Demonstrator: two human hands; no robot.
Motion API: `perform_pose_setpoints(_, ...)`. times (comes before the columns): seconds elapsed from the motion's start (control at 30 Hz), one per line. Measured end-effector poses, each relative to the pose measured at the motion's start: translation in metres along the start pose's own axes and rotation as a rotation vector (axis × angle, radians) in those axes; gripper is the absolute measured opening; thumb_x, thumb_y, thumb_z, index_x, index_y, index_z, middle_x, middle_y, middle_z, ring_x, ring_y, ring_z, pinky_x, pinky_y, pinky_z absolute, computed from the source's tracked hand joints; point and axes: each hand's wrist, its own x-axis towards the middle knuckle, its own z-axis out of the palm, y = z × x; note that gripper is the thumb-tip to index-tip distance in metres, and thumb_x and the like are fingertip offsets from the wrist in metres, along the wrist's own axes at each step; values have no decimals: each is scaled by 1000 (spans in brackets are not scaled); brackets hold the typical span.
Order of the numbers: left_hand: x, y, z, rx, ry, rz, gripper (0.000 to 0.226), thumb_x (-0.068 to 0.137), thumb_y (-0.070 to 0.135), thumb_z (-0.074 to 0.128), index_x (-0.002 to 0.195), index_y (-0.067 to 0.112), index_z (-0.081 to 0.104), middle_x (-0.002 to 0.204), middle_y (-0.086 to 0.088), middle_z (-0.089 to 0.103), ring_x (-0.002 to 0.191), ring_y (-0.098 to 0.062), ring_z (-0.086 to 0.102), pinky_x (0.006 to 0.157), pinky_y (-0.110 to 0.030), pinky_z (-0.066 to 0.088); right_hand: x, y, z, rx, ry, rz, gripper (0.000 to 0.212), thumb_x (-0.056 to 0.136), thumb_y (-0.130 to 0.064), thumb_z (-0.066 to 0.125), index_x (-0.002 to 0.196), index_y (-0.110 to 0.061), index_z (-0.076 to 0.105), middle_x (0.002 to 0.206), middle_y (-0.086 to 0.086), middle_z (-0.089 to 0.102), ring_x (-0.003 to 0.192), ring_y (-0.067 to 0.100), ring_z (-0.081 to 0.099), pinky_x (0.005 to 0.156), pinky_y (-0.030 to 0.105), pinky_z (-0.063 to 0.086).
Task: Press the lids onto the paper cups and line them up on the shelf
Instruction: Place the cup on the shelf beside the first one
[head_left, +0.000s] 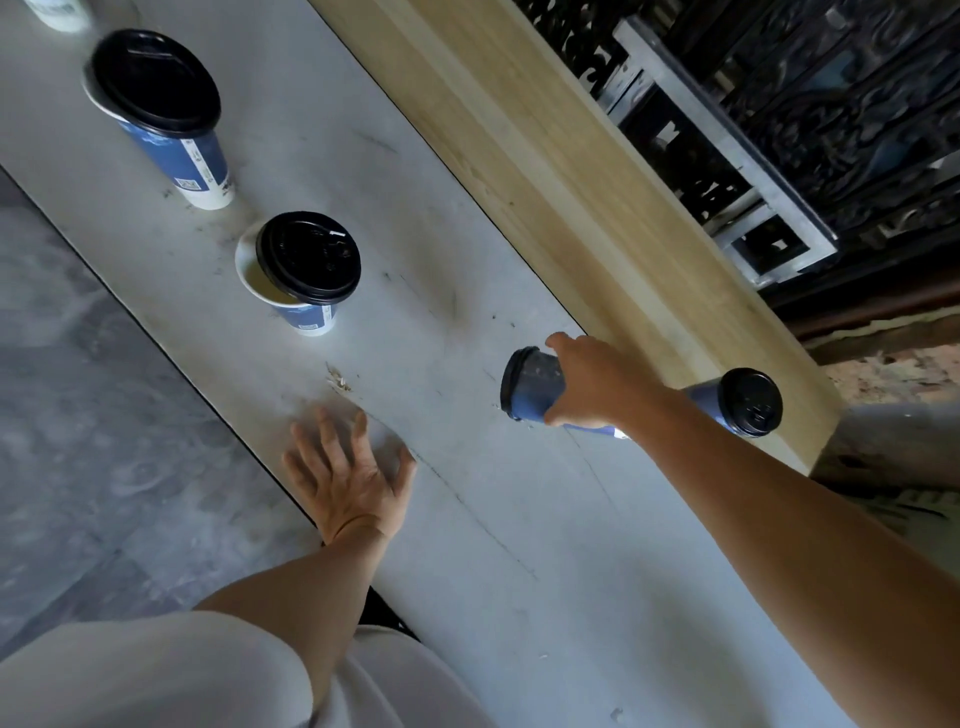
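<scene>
Now, in the head view, my right hand (587, 387) grips a tilted blue paper cup with its black plastic lid on (532, 387), at 2 o'clock from my left hand (348, 467). The left hand lies flat, fingers spread, on the white table (467, 519). I should bring the cup upright, hold it by the wall without squeezing, and set it toward the pale wooden shelf (545, 171) at 1 o'clock, in line with the other lidded blue cup (748, 402) at 3 o'clock.

Two blue cups (205, 166) wear skewed black lids (156, 80); two more are fully capped.
</scene>
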Motion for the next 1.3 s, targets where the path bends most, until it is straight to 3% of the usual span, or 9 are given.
perform_pose_setpoints(0.1,0,1,0,7,8,3,83,79,70,40,147,24,34,163,-16,16,151,-42,1,120,-58,-1,21,6,3,139,4,56,76,72,-39,82,130,-9,44,119,10,55,112,31,56,76,34,46)
perform_pose_setpoints(0.23,-1,0,1,30,-10,-20,88,81,70,39,154,25,24,165,-13,9,152,-41,-4,121,-59,-2,46,15,1,192,162,167,74,67,-51,77,124,-10,52,122,10,55,122,39,48,93,43,41)
perform_pose_setpoints(0.4,0,2,-5,72,-116,-36,80,84,77,26,153,53,-7,166,-6,-15,151,-37,-20,121,-56,-11,77,38,-10,424,341,373,77,70,-50,81,127,-10,50,126,11,59,122,38,46,92,42,42)
perform_pose_setpoints(0.63,-2,2,-2,42,-71,-33,79,83,76,28,155,48,12,167,-10,-3,152,-40,-10,121,-58,-5,115,59,-26,863,590,524,76,68,-29,87,126,-6,45,126,13,60,120,33,55,99,44,50)
perform_pose_setpoints(0.83,-3,1,3,63,-44,-26,80,83,75,32,155,44,20,167,-13,4,153,-41,-6,121,-59,-1,131,62,-35,973,752,562,76,66,-25,89,125,-5,45,122,9,63,112,28,62,96,33,51)
perform_pose_setpoints(0.97,-2,3,1,74,-52,-45,79,84,73,31,156,43,19,166,-14,4,152,-41,-6,121,-58,-3,136,56,-34,1097,753,581,74,67,-23,89,125,-6,46,119,6,64,110,24,63,86,24,47)
perform_pose_setpoints(1.17,-2,5,-1,70,-42,-43,79,84,71,32,155,42,20,166,-15,6,152,-41,-5,121,-57,-5,139,48,-12,1285,746,683,76,64,-25,90,124,-8,45,111,4,62,106,28,64,92,35,54)
perform_pose_setpoints(1.3,-2,5,-2,69,-64,-53,79,83,72,31,156,43,18,166,-14,4,152,-41,-8,121,-57,-6,137,47,-4,1323,737,688,78,64,-24,90,124,-9,43,111,2,60,98,24,58,84,29,48)
